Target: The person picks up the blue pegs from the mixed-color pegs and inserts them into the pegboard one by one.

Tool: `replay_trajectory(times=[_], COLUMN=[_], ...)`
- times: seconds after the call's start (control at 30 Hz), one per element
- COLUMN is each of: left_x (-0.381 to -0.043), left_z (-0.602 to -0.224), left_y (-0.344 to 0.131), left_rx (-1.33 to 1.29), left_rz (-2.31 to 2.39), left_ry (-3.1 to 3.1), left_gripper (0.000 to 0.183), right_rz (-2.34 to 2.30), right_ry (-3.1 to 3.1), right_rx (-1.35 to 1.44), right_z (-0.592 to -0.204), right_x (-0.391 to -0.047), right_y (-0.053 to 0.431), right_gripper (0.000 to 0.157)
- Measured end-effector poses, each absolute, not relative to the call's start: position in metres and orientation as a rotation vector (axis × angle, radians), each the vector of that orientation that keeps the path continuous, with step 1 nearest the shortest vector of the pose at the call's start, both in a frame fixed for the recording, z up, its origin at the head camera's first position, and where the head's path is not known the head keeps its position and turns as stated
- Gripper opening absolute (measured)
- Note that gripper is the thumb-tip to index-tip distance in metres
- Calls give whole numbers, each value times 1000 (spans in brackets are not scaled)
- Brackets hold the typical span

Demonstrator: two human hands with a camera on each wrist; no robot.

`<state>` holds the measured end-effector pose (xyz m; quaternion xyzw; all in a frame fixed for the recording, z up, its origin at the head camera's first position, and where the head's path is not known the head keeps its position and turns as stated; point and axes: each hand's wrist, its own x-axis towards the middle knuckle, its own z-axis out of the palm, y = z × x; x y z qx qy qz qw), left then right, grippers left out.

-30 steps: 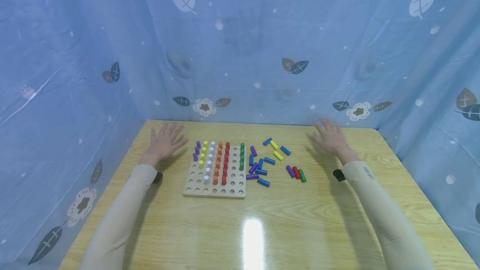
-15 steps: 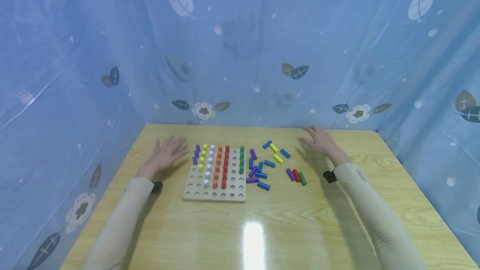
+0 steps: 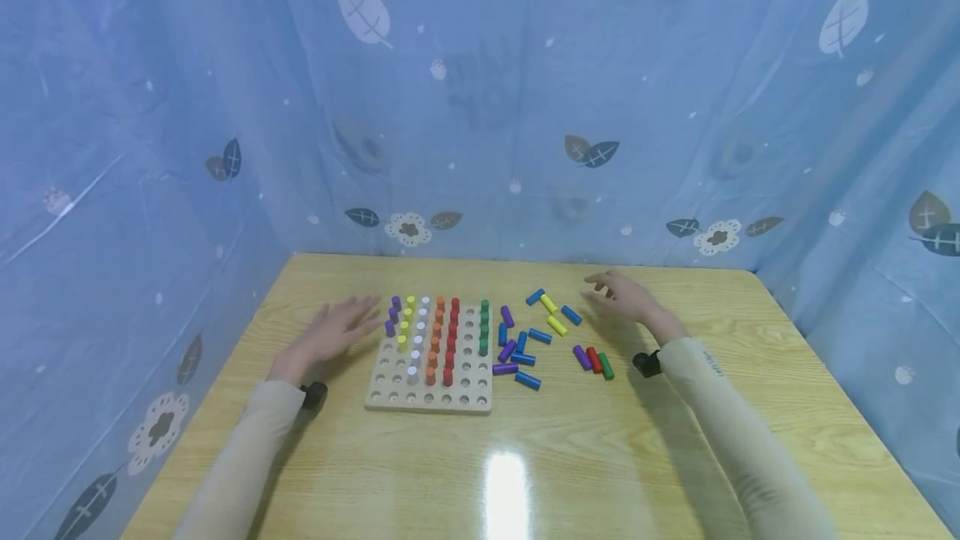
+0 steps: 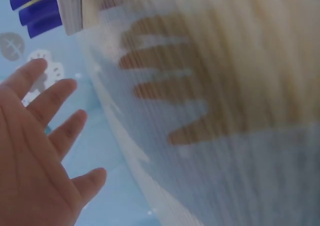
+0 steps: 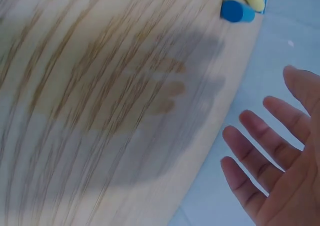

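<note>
A wooden pegboard lies left of the table's middle, with columns of purple, yellow, white, orange, red and green pegs standing in its holes. Just left of it hovers my left hand, fingers spread and holding nothing; purple pegs in the board show at the top of the left wrist view. My right hand is above the table, right of the loose pegs, its fingers relaxed and nothing in them. Nearest to it lies a blue peg, and a yellow peg is close by.
Several loose blue and purple pegs lie right of the board. A purple, a red and a green peg sit side by side farther right. A blue patterned curtain surrounds the wooden table at the back and sides.
The right hand has come inward to the left and lower, toward the loose pegs, its fingers less spread. The left hand has come down slightly beside the board. The head view has tilted up a little.
</note>
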<state>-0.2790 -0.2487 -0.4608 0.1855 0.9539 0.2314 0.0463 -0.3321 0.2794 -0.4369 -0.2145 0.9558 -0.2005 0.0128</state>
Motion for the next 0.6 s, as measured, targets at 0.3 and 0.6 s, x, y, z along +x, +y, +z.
replay_trajectory(times=[0.3, 0.6], left_x=[-270, -263], left_z=[-466, -470], left_y=[-247, -244], left_rx=[563, 584], left_rz=[729, 763], left_ry=[2894, 2818], left_gripper=[67, 78], right_rz=[-639, -663], right_ry=[2852, 2754], right_rx=[-694, -698], right_z=[-440, -445], right_x=[-332, -332], right_y=[266, 259], right_gripper=[44, 43])
